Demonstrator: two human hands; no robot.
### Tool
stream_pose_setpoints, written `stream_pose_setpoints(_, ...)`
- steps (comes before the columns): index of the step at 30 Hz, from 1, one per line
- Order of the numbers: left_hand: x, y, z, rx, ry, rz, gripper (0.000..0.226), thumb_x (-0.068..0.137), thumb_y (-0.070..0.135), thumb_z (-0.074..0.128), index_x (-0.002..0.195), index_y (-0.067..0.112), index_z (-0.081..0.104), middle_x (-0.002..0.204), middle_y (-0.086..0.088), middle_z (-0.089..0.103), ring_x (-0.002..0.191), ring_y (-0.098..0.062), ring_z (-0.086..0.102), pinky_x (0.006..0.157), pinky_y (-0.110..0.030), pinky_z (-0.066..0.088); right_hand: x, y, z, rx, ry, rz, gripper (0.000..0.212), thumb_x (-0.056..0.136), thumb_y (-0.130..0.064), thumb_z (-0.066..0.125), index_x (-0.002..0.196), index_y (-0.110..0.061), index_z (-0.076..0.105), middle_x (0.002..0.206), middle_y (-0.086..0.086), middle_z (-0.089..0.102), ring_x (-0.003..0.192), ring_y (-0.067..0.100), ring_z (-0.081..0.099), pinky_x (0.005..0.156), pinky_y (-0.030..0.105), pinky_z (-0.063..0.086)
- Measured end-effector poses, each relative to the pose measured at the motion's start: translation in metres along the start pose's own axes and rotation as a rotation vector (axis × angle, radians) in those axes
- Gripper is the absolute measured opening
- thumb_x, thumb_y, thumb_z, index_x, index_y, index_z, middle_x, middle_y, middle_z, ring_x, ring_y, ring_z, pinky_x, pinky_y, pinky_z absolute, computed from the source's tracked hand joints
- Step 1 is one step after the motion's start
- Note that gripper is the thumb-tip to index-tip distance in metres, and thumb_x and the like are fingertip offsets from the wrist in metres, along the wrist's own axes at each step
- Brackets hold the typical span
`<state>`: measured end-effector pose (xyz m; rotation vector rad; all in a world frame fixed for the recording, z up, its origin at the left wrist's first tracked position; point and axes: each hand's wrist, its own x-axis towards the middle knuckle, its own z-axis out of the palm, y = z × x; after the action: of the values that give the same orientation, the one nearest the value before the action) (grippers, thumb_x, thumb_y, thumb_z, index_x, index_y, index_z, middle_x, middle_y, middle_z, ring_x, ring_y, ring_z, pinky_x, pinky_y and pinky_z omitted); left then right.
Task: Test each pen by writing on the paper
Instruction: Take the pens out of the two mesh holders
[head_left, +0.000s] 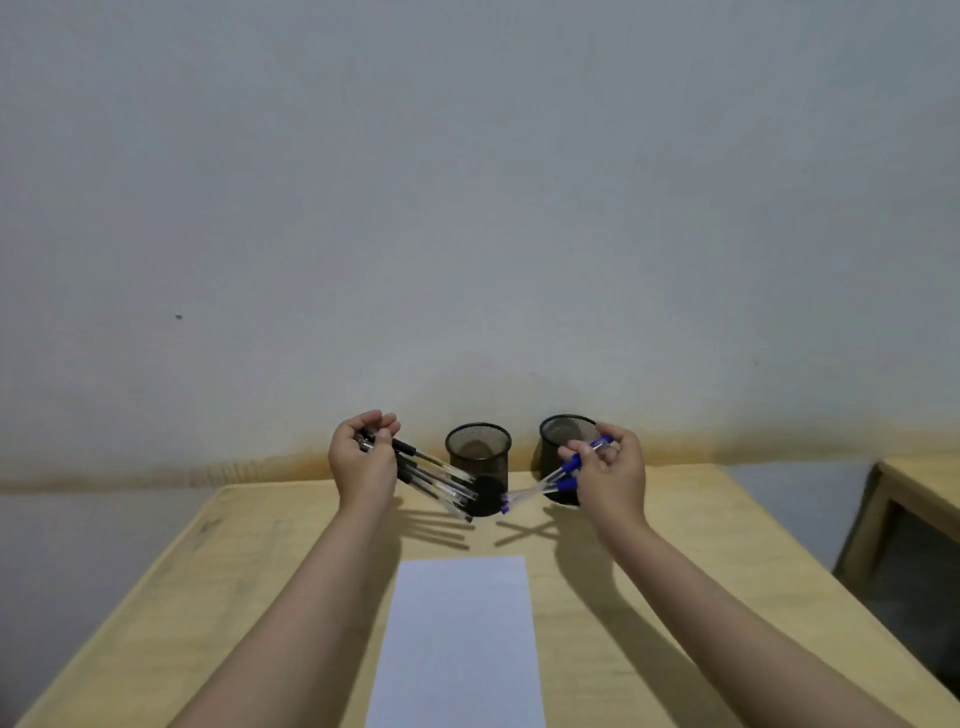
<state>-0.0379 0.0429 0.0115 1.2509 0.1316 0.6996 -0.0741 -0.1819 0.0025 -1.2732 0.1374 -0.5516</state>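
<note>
Both hands were raised over the far part of the tabletop (675, 519), each holding a bundle of pens.

Left hand (363, 460): fingers curled tight around a bunch of black pens (436, 480). Black grips and caps, clear barrels, fanned out and pointing down-right toward the table's far middle. Looked like 4 or 5; exact count not clear. The tips ended in front of the left mesh cup (479, 467).

Right hand (610, 470): thumb and fingers pinched 2 blue pens (563, 475). Blue grips and blue end caps, clear barrels, crossed over each other and pointing down-left. Their tips ended just beside the black bundle's tips; I could not tell if the bundles touched.

2 black mesh cups stood upright near the far edge, close to the wall (467, 208). The right mesh cup (558, 447) was partly hidden behind the right hand. I saw no pens sticking out of either.

White paper (457, 644) lay flat at the near middle of the tabletop, long side running away from the person, blank as far as visible. Pen shadows fell on the wood between the cups and the paper's far edge.

A second wooden table (914, 483) stood off the right edge.
</note>
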Motion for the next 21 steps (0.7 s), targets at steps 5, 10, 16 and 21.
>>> stream_pose_setpoints(5,-0.010,-0.037,-0.019,0.043,0.094,-0.149,0.021,0.089,-0.010,0.044,0.094,0.009,0.051,0.100,-0.015,0.063,0.081,-0.014,0.066,0.074,-0.017,0.052,-0.018,0.044,-0.010,-0.028,0.190,0.231,0.025,0.096,-0.003,0.046,0.115,-0.019,0.045,0.107,0.011,0.062,0.096,0.023,0.067,0.080,0.033,0.056)
stream_pose_setpoints(10,-0.012,-0.060,-0.026,0.240,0.040,-0.192,0.014,0.085,-0.001,0.059,0.098,0.005,0.057,0.094,-0.008,0.063,0.091,-0.020,0.060,0.083,-0.028,0.044,-0.013,0.066,-0.019,-0.356,0.174,0.150,0.025,0.094,-0.011,0.054,0.118,-0.014,0.050,0.107,0.008,0.060,0.092,0.020,0.059,0.077,0.031,0.050)
stream_pose_setpoints(16,-0.007,-0.086,-0.051,0.707,-0.276,0.060,0.007,0.084,0.016,0.064,0.085,0.009,0.062,0.084,-0.004,0.063,0.081,-0.021,0.058,0.068,-0.025,0.039,-0.013,0.088,-0.026,-0.697,0.027,-0.051,0.024,0.090,-0.013,0.060,0.114,-0.007,0.059,0.110,0.009,0.061,0.094,0.016,0.057,0.079,0.023,0.047)
stream_pose_setpoints(21,-0.008,-0.092,-0.057,0.893,-0.459,0.086,0.021,0.087,0.029,0.060,0.098,0.011,0.064,0.101,-0.005,0.065,0.095,-0.023,0.059,0.082,-0.034,0.047,-0.016,0.087,-0.024,-0.856,-0.094,-0.182,0.021,0.090,-0.015,0.060,0.108,-0.006,0.064,0.106,0.007,0.063,0.087,0.010,0.054,0.071,0.015,0.041)
